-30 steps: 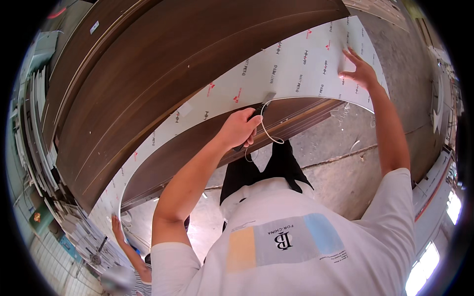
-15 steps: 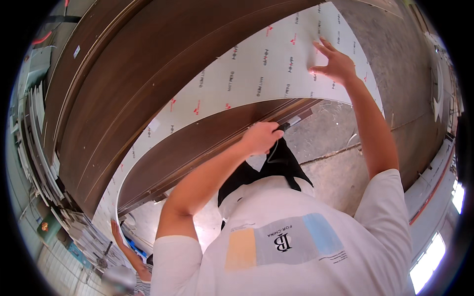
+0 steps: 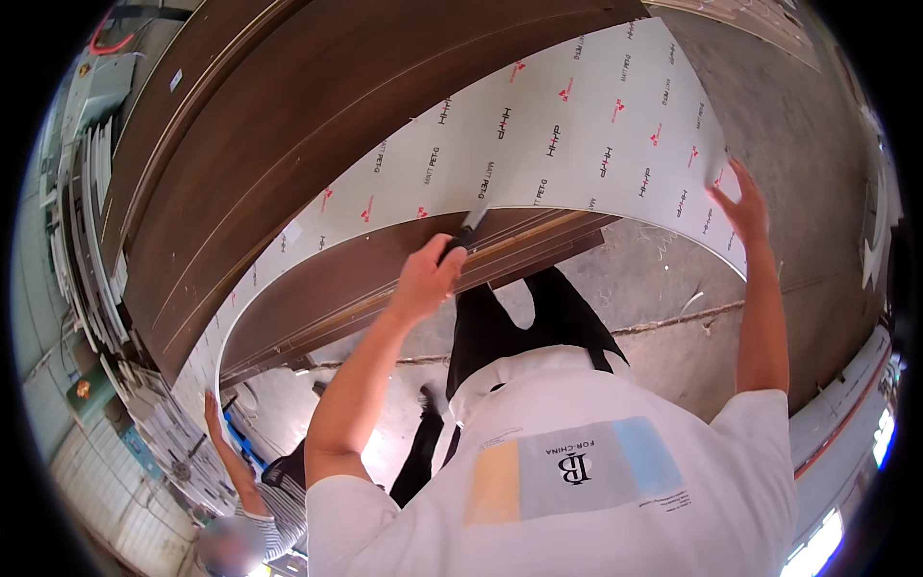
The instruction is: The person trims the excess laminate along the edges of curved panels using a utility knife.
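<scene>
A long white printed sheet [image 3: 538, 115] bows in a curve across the dark brown boards [image 3: 288, 135]. My left hand [image 3: 428, 279] is wrapped round the black handle of a knife [image 3: 475, 219]. Its narrow pale blade points away from me and overlaps the sheet's near edge; whether it touches is unclear. My right hand [image 3: 746, 207] is at the sheet's right end, thumb and fingers apart, against the surface close to the edge. At the lower left, a co-worker's hand [image 3: 213, 412] is at the sheet's other end.
The co-worker [image 3: 279, 495] in a striped top stands at the lower left. More brown boards [image 3: 538, 236] are stacked below the curved sheet, close to my legs. Grey concrete floor [image 3: 798, 125] with scraps lies to the right. Panels [image 3: 87, 240] stand along the left.
My right hand has moved from the sheet's upper face toward me, to its right end. My left hand has shifted left, and the knife now points up at the sheet's edge.
</scene>
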The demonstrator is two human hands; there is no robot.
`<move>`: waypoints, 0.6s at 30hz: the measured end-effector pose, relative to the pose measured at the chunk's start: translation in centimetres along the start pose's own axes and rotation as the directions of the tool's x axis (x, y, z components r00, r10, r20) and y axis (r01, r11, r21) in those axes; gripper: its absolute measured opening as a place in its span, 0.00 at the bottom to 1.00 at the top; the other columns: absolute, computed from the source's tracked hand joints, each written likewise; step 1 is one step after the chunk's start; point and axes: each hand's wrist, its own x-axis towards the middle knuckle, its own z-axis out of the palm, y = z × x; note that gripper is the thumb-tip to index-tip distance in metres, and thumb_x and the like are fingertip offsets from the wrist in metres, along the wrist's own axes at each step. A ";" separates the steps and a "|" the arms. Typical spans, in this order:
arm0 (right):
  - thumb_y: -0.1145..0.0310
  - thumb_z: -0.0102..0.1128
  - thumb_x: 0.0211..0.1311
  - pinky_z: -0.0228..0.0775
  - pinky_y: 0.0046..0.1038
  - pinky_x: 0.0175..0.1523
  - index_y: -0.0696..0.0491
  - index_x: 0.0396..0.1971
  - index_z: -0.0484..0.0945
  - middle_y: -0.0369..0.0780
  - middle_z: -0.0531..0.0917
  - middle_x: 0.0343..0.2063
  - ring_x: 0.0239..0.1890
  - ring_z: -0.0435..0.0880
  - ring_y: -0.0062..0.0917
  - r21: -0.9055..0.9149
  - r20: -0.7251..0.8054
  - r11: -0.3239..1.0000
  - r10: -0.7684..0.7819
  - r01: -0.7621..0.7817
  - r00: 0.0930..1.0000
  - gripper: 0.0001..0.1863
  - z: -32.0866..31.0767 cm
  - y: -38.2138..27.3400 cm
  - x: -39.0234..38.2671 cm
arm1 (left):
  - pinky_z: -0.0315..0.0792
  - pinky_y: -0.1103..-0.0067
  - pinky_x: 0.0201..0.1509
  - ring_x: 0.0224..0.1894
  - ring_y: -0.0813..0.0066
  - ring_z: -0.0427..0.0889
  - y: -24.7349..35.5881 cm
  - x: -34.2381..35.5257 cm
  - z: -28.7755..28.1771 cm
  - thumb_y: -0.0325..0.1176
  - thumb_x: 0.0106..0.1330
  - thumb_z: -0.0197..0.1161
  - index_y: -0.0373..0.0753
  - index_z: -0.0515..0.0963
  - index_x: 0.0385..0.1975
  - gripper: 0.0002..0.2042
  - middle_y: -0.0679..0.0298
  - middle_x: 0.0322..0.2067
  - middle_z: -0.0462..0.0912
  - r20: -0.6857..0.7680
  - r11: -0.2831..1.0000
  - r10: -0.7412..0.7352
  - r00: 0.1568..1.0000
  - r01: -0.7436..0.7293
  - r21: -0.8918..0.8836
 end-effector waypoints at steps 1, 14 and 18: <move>0.45 0.75 0.58 0.69 0.35 0.70 0.48 0.69 0.73 0.42 0.78 0.67 0.69 0.77 0.34 0.069 0.060 0.995 0.073 -0.077 0.996 0.42 0.2 2.0 -0.8 | 0.71 0.81 0.25 0.25 0.82 0.80 0.0 0.0 -0.8 0.41 0.79 0.57 0.38 0.75 0.41 0.12 0.69 0.25 0.79 -0.014 1.000 -0.005 1.000 0.005 -0.005; 0.32 0.69 0.59 0.66 0.36 0.71 0.64 0.68 0.70 0.55 0.78 0.65 0.68 0.77 0.41 0.185 0.233 0.892 0.367 -0.412 0.900 0.53 2.6 10.7 -5.3 | 0.79 0.81 0.34 0.31 0.80 0.86 -0.7 -0.2 -5.3 0.39 0.78 0.58 0.37 0.77 0.47 0.11 0.68 0.32 0.82 -0.021 0.980 -0.076 0.997 0.071 -0.188; 0.31 0.69 0.57 0.68 0.36 0.69 0.61 0.67 0.73 0.53 0.80 0.63 0.66 0.78 0.39 0.141 0.237 0.894 0.386 -0.425 0.891 0.52 0.8 10.0 -5.5 | 0.79 0.82 0.31 0.30 0.79 0.86 -0.2 0.5 -4.5 0.39 0.78 0.58 0.37 0.77 0.50 0.12 0.68 0.32 0.82 -0.026 0.988 -0.047 0.999 0.042 -0.149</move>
